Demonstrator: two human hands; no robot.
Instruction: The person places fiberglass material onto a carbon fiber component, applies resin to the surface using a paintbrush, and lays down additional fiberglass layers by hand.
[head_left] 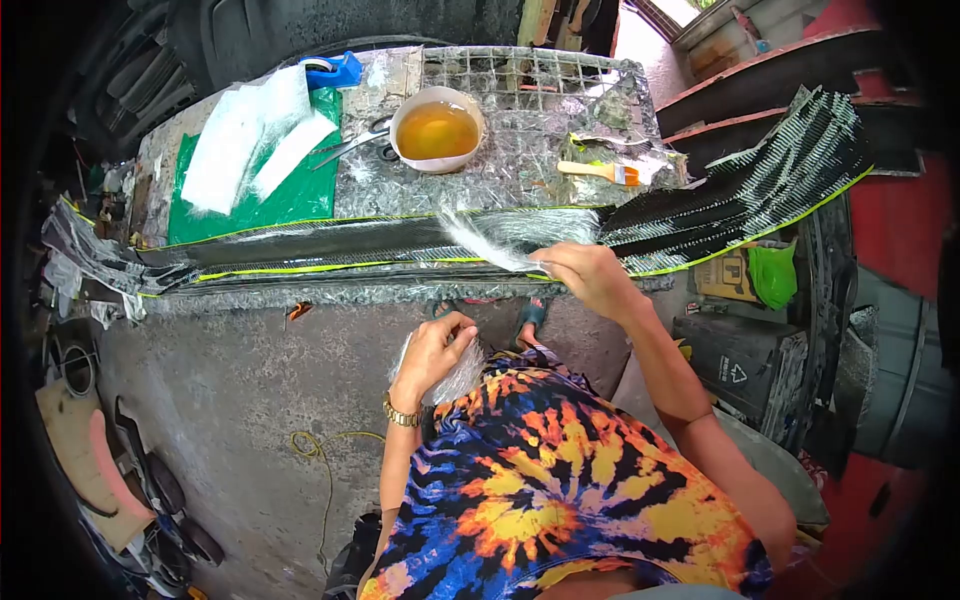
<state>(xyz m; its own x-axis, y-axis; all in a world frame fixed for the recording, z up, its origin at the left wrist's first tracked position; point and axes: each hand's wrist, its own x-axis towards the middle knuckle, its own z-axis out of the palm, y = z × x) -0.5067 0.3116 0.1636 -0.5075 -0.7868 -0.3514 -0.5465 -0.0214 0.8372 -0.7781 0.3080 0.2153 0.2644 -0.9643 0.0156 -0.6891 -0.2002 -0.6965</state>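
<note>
A long black woven strip (380,243) with yellow-green edges lies along the table's front edge and rises at the right. My right hand (588,277) pinches one end of a thin white fibre strand (482,243), whose other end fans out over the strip. Paler fibre (560,226) lies on the strip just beyond that hand. My left hand (437,350), lower and nearer my body, is closed on a bundle of whitish fibre (458,378). A bowl of amber liquid (437,130) and a brush (600,173) with a pale handle are behind the strip.
On the table (380,190), scissors (352,142) lie left of the bowl. White fibre sheets (240,140) rest on green material (300,205), near a blue tape dispenser (335,70). A yellow cord (330,470) trails on the floor, and a dark bin (735,365) stands at the right.
</note>
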